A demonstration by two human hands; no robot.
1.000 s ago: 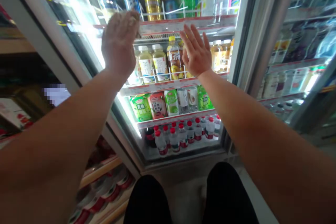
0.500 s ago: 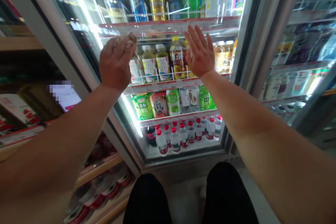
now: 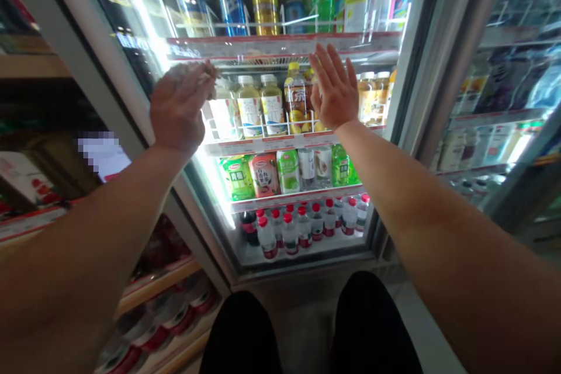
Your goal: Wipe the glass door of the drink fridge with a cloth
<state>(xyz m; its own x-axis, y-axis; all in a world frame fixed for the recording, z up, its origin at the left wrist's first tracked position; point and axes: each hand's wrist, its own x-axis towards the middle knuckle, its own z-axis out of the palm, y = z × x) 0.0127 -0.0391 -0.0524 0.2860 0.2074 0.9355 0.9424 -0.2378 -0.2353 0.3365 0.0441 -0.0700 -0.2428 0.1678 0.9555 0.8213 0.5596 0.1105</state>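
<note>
My left hand (image 3: 177, 111) is closed over a crumpled light-coloured cloth (image 3: 211, 70) at the left part of a glass cooler door (image 3: 263, 49). Only the cloth's edge shows past my fingers; the rest is under the hand. To the right, my right hand (image 3: 335, 93) lies flat against the glass, fingers spread, with nothing in it. Behind the glass, between the two hands, stand white-labelled bottles (image 3: 249, 108) and a yellow-capped tea bottle (image 3: 297, 96).
Tall cans (image 3: 265, 0) fill the upper shelf, drink packs (image 3: 265, 175) a lower one, and red-capped water bottles (image 3: 289, 234) the bottom. A metal door frame (image 3: 442, 70) runs down the right side. Wooden shelves (image 3: 35, 67) with goods stand at left. My knees (image 3: 243, 333) show below.
My left hand has slid left across the glass with the cloth, uncovering more of the leftmost bottle. My right hand has stayed in place.
</note>
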